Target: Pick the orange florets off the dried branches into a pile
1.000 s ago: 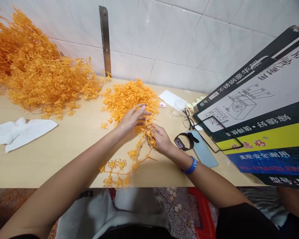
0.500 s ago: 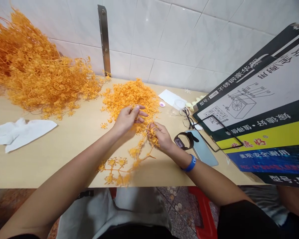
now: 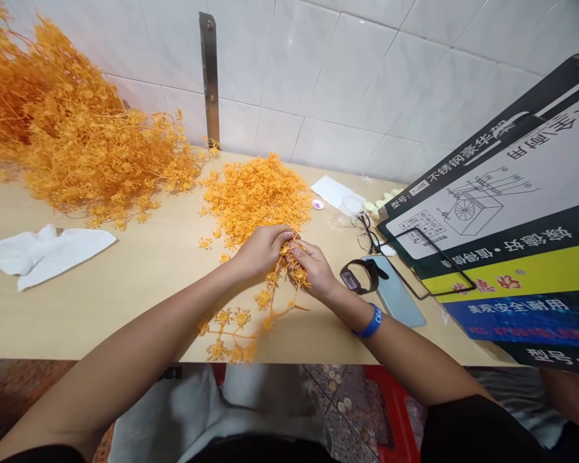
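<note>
My right hand [image 3: 313, 267] is closed around an orange plastic flower sprig [image 3: 270, 321], whose branched stem and small blossoms hang toward the table's front edge. Against it, my left hand [image 3: 265, 249] pinches the sprig's upper blossoms, its fingertips partly hidden behind the thumb. Just beyond both hands lies a heap of loose orange blossoms [image 3: 265, 196]. A far larger pile of orange sprigs [image 3: 82, 135] spreads over the left back of the table.
A white cloth [image 3: 67, 254] lies at left. To the right are a smartwatch [image 3: 359, 276], a pale blue phone [image 3: 398, 296], glasses [image 3: 367, 235], a clear cup [image 3: 350, 209] and white paper [image 3: 332, 191]. A large printed carton [image 3: 506, 218] stands at the right edge. Behind rises a tiled wall [image 3: 289, 71].
My left hand has come from over the blossom heap down to the sprig, and its spread fingers have closed. My right hand keeps its hold on the sprig.
</note>
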### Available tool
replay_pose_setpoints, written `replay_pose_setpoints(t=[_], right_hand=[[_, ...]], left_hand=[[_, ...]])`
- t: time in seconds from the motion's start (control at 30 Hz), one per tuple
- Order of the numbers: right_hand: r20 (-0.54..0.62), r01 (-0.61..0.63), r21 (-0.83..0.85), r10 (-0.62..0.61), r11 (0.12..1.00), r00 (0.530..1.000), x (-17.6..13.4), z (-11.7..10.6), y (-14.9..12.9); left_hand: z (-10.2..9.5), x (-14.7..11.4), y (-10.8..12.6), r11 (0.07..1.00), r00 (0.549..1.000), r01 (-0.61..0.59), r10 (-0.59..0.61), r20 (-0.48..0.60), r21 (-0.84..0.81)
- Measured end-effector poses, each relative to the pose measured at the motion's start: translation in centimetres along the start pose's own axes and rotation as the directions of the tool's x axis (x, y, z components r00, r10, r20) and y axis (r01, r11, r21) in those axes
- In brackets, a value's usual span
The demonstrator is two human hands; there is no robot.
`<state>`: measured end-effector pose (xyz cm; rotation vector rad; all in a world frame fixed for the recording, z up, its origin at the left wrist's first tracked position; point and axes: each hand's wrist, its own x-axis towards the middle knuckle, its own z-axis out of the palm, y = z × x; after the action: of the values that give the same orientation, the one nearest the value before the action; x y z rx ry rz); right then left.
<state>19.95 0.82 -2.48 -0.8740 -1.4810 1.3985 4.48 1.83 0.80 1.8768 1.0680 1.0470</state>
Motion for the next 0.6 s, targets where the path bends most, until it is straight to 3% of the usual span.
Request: replay_pose_setpoints(t=[0.1, 0.23, 0.37, 0.47, 0.6], right_hand=[[-0.023, -0.014, 0.030, 0.015, 0.999, 1.000, -0.1, 0.0, 0.1], [-0.136, 0.034, 0.009, -0.032, 0.999, 0.990, 0.2, 0.2, -0.1], [-0.194, 0.019, 0.057, -0.007, 0.998, 0.981, 0.4, 0.3, -0.6], [-0.187, -0.005, 0.061, 0.017, 0.998, 0.982, 0.2, 0.4, -0.7], [-0.094, -0.026, -0.058, 0.020, 0.998, 0.995, -0.1, 0.4, -0.6]], left_hand=[[-0.4, 0.3, -0.3, 0.997, 0.999, 0.027, -0.024, 0.036, -0.077], [-0.5, 0.1, -0.3, 0.979, 0.989, 0.077, -0.052, 0.136, -0.187], [0.1, -0.6, 0.1, 0.999, 0.991, -0.019, 0.024, 0.133, -0.039], [0.4, -0.7, 0.2, 0.998, 0.990, -0.037, 0.030, 0.135, 0.043], [0.0, -0.2, 0.1, 0.999, 0.999, -0.004, 0.006, 0.036, -0.054]])
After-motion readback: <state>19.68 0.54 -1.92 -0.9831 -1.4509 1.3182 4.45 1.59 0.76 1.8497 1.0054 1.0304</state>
